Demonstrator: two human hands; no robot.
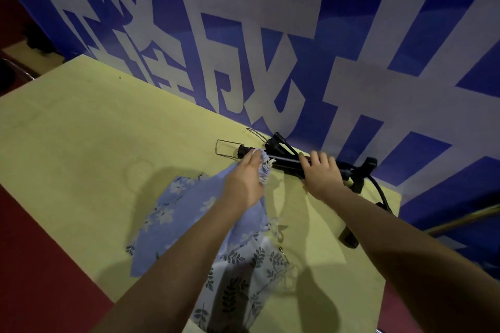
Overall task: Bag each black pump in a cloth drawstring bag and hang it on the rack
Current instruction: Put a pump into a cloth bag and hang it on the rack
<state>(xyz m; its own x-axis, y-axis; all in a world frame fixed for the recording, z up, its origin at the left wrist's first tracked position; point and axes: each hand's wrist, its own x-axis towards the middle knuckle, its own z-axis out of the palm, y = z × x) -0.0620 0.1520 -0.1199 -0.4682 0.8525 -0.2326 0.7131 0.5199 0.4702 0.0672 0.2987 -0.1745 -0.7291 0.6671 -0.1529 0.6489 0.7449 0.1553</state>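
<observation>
Soft blue cloth bag (pixel 186 213), printed with pale flowers, lies rumpled across the middle of the worktop (pixel 81 143), its frayed, gathered mouth lifted toward 12 o'clock where the left hand (pixel 243 181) pinches it with curled fingers. Just past that mouth lies a black pump (pixel 286 161), a slim rigid tube with a bent wire foot loop (pixel 226 149) at its 9 o'clock end and a chunky T-handle at its 3 o'clock end; the right hand (pixel 320 173) rests over the tube with fingers curled onto it (whether they wrap fully round it I cannot tell). A second black pump (pixel 276 143) lies close behind the first, against the backdrop. A second cloth bag (pixel 243 278), white with grey leaf sprigs, lies at 6 o'clock, partly under the blue one. The worktop is smooth, matte pale yellow. Behind it at 12 o'clock stands a blue banner (pixel 270 35) with big white characters; dark red floor (pixel 40 265) shows at 8 o'clock.
</observation>
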